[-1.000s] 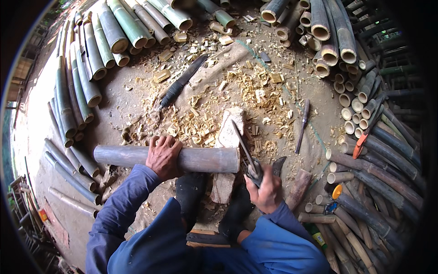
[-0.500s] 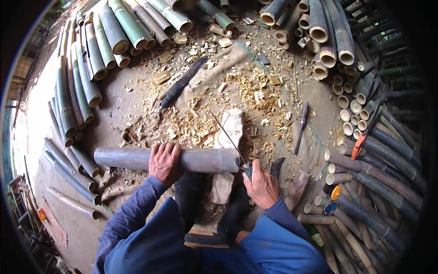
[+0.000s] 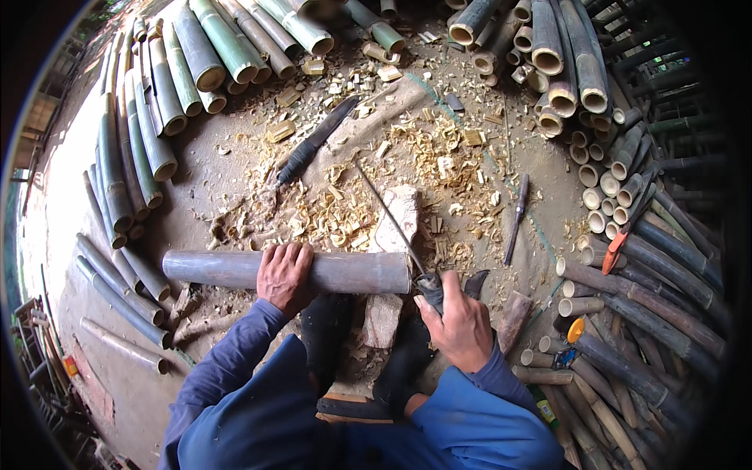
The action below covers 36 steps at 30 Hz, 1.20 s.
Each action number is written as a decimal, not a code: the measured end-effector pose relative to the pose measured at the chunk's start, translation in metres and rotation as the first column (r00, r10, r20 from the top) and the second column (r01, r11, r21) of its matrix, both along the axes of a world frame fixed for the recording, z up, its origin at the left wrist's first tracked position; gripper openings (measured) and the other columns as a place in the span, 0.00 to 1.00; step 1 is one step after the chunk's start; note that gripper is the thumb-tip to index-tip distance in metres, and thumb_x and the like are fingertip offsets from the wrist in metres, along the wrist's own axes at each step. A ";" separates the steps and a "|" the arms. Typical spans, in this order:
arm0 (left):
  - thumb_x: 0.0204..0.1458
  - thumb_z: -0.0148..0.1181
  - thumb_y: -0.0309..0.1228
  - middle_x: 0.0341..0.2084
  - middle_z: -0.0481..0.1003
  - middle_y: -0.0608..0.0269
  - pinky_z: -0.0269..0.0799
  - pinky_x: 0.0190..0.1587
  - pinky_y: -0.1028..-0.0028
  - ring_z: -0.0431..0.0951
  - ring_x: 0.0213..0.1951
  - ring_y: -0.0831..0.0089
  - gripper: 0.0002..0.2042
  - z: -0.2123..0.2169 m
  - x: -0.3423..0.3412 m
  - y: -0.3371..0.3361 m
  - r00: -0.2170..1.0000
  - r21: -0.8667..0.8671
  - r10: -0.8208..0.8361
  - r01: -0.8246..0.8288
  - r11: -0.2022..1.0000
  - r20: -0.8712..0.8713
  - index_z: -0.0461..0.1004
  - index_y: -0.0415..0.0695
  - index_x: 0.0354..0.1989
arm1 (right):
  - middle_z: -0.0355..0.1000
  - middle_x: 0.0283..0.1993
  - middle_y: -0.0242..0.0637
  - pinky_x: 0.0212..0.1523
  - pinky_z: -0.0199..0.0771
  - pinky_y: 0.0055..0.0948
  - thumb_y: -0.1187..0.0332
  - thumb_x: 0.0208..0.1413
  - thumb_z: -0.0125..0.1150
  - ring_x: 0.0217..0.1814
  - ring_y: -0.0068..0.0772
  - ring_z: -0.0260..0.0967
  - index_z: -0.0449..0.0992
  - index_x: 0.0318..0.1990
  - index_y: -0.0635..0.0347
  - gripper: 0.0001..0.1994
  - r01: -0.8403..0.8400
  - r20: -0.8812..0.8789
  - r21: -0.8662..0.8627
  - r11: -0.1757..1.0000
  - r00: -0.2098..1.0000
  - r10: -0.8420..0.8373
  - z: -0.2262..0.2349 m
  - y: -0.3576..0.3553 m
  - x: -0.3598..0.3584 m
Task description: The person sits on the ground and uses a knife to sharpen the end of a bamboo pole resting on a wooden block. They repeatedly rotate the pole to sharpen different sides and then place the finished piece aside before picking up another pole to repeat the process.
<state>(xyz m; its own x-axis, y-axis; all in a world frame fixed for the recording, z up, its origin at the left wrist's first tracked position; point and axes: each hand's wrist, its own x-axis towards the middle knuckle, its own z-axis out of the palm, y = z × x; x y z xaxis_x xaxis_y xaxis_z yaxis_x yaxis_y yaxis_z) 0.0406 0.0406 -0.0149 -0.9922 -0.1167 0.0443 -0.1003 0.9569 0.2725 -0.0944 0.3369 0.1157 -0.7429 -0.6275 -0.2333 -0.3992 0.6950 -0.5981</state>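
While the left hand [image 3: 285, 276] clasps bamboo tube [image 3: 211, 269] | right hand [image 3: 460, 323] grips knife [image 3: 398, 230] | yellow-green label [image 3: 546, 409] unreadable

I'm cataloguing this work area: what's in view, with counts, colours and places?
Thick cylindrical bamboo section: one, grey, centre
Oblong block: one, whitish, under the section
Slender blade: one, dark, beside section's right end
Large wrapped knife: one, black, ground ahead
Curled bamboo shavings: many, yellowish, ground ahead
Thin rod: one, dark, right of shavings
Long bamboo poles: dozens, green to brown, left, ahead, right
Narrow object: one, orange, by poles, right
Round object: one, yellow, by poles, right
Covered feet: two, black, lower centre
Left hand: one, bare, gripping section
Right hand: one, bare, gripping blade's handle
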 end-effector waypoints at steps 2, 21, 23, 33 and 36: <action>0.38 0.76 0.41 0.50 0.76 0.53 0.67 0.64 0.52 0.76 0.58 0.53 0.36 -0.003 0.007 0.001 0.999 -0.034 -0.008 0.006 0.999 -0.046 0.72 0.42 0.58 | 0.81 0.36 0.57 0.33 0.82 0.51 0.62 0.66 0.67 0.36 0.61 0.82 0.68 0.55 0.65 0.19 -0.016 -0.121 -0.231 0.973 0.993 -0.013 0.003 0.001 0.006; 0.54 0.60 0.30 0.54 0.78 0.53 0.68 0.65 0.52 0.78 0.57 0.55 0.21 -0.029 0.018 0.016 0.969 -0.166 0.057 -0.098 0.981 -0.239 0.76 0.41 0.58 | 0.80 0.37 0.63 0.38 0.78 0.60 0.61 0.67 0.63 0.39 0.71 0.79 0.65 0.51 0.62 0.17 0.059 0.067 0.268 0.962 0.995 -0.080 -0.046 0.030 0.009; 0.56 0.60 0.30 0.54 0.78 0.53 0.68 0.65 0.52 0.78 0.58 0.55 0.21 -0.021 0.024 0.017 0.969 -0.177 0.092 -0.134 0.975 -0.228 0.76 0.42 0.59 | 0.79 0.37 0.63 0.37 0.78 0.58 0.60 0.67 0.64 0.38 0.70 0.80 0.65 0.51 0.62 0.18 0.103 0.048 0.042 0.994 0.993 -0.105 -0.016 0.008 0.007; 0.56 0.60 0.30 0.56 0.77 0.55 0.64 0.69 0.51 0.76 0.61 0.55 0.22 -0.030 0.027 0.027 0.961 -0.187 0.143 -0.190 0.964 -0.238 0.76 0.44 0.61 | 0.79 0.35 0.60 0.34 0.77 0.58 0.62 0.67 0.65 0.36 0.68 0.79 0.66 0.53 0.63 0.18 0.044 0.069 0.078 0.996 0.996 -0.050 -0.024 0.012 0.007; 0.56 0.59 0.30 0.58 0.75 0.54 0.62 0.70 0.51 0.75 0.62 0.54 0.23 -0.030 0.031 0.028 0.963 -0.171 0.167 -0.205 0.964 -0.211 0.75 0.44 0.62 | 0.79 0.34 0.58 0.33 0.78 0.56 0.61 0.67 0.64 0.35 0.66 0.80 0.65 0.53 0.63 0.19 0.026 -0.053 -0.156 0.987 0.998 -0.034 0.007 0.006 0.006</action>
<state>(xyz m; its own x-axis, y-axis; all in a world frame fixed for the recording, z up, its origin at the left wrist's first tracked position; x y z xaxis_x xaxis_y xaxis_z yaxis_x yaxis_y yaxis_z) 0.0716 0.0687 -0.0448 -0.9240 -0.2690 0.2717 -0.2448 0.9621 0.1197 -0.0882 0.3427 0.1229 -0.7710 -0.6301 -0.0929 -0.4150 0.6077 -0.6771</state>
